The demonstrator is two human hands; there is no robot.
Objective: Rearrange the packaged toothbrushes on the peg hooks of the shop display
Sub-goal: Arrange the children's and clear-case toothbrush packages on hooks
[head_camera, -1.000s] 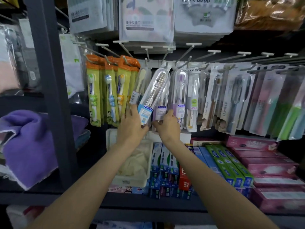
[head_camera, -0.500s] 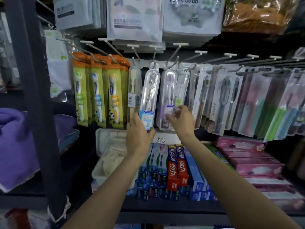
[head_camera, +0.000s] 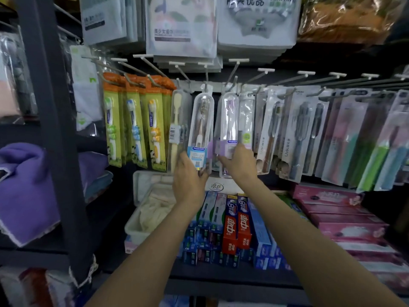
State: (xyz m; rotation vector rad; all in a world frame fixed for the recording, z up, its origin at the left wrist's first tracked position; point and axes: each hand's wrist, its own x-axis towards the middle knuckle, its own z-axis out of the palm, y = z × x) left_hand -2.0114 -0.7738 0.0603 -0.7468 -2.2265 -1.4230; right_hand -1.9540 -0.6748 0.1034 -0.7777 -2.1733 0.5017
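Observation:
A row of packaged toothbrushes hangs from peg hooks across the display. My left hand grips the bottom of a clear capsule pack with a blue label, which hangs upright on its hook. My right hand holds the lower end of the neighbouring clear pack with a purple label, also hanging. Green and orange children's toothbrush packs hang to the left. A beige toothbrush pack hangs between them and my left hand. Grey, pink and green packs fill the hooks to the right.
Toothpaste boxes stand on the shelf under my arms, with pink boxes to their right and a white bin to their left. A dark upright post and purple towels stand at the left. Packaged towels hang above.
The blue-label pack was tilted a second ago and now hangs straight. My right hand has moved from behind it to the purple-label pack. The camera has shifted right and closer.

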